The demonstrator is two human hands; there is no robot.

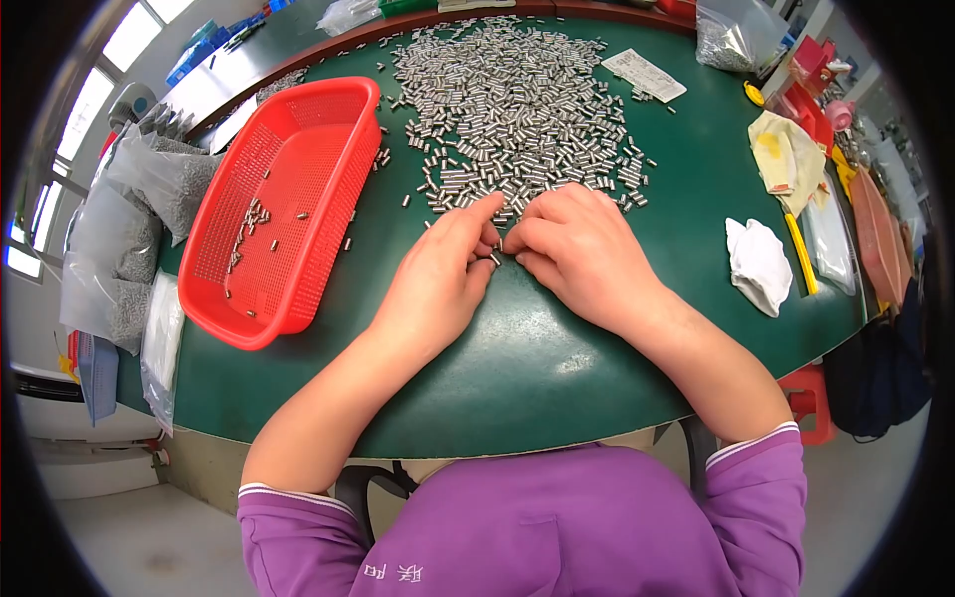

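From my distant seat I saw the left hand point(443, 274) and the right hand point(582, 254) meet at the near edge of the metal heap, fingers curled inward and tips almost together; a small cylinder point(495, 259) showed at the left fingertips, but I could not tell whether either hand gripped it firmly.

The green worktable point(537, 398) filled most of my view. Across its far middle spread the heap of short metal cylinders point(507, 99), its nearest part hidden from me by the fingers. The red perforated plastic basket point(333, 239) stood left of the heap, a few cylinders scattered inside, and took up the space between the left forearm and the filled clear bags point(114, 249) at the table's left edge. On the right I had a stained pale-yellow cloth point(786, 159), a yellow stick point(800, 254) just below it and a crumpled white cloth point(758, 267), well apart from the right hand. A printed paper slip point(645, 76) lay beside the heap's far right.
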